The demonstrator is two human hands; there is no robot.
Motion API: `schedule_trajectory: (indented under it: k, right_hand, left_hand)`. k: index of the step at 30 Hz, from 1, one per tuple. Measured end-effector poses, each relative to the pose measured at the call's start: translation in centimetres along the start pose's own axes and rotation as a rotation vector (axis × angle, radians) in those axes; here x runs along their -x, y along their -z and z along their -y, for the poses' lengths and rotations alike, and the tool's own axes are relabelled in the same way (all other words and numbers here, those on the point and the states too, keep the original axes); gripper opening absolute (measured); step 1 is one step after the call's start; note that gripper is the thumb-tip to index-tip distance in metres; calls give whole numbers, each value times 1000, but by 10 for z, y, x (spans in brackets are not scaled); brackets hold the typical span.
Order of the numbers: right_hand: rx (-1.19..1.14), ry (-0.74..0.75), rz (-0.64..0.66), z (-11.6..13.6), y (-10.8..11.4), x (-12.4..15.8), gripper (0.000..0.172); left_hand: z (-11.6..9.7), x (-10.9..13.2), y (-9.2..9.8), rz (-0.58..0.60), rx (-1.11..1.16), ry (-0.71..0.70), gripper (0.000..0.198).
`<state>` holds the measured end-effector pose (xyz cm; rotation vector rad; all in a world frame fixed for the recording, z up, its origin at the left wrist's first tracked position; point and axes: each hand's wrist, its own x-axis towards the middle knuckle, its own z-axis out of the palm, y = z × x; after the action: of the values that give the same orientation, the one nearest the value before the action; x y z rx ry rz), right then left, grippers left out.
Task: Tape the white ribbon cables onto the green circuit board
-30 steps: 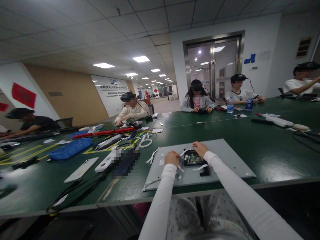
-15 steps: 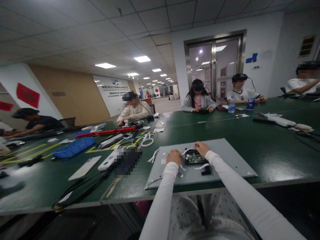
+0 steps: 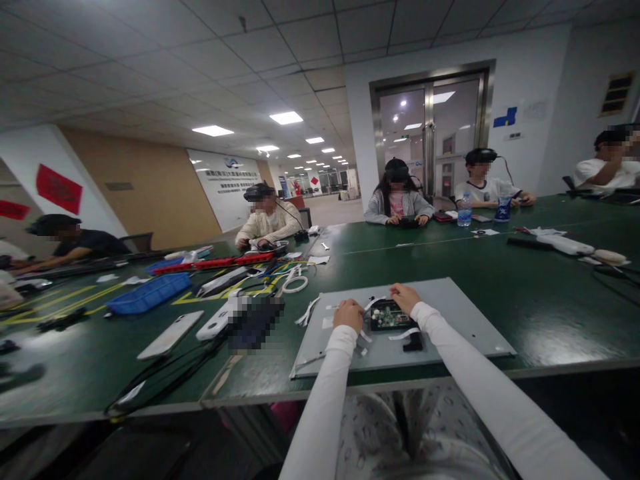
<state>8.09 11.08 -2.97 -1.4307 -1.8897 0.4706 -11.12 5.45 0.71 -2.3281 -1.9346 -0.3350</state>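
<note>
A light grey panel (image 3: 465,320) lies on the green table in front of me. On it sits a green circuit board (image 3: 393,316) in a black frame. My left hand (image 3: 349,315) rests at the board's left side, fingers curled together around one end of a white flat strip (image 3: 371,304) that looks like a ribbon cable. Above the board's upper right edge is my right hand (image 3: 405,297), its fingers pinched; what is between them is too small to make out. Another white strip (image 3: 404,333) and a black piece (image 3: 413,343) lie below the board.
Left of the panel are white cable ties (image 3: 307,311), a white roll (image 3: 295,285), a white device (image 3: 223,319), a phone (image 3: 171,335) and a blue tray (image 3: 149,294). Several people with headsets sit around the table. A water bottle (image 3: 465,211) stands at the far side.
My hands and the panel stay almost in place. The view has shifted very slightly. At the far right, a person's arm has lifted towards the head.
</note>
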Motion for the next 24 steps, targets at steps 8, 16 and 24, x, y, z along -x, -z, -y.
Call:
schedule_trajectory:
  k: [8, 16, 24]
  right_hand:
    - [2, -12, 9, -1, 0, 1, 22]
    - [-22, -5, -2, -1, -1, 2, 21]
    - [-128, 31, 85, 0, -2, 1, 24]
  left_hand:
    - [1, 0, -2, 34, -8, 45, 29]
    - [7, 2, -9, -54, 23, -28, 29]
    - [4, 4, -5, -39, 46, -52, 31]
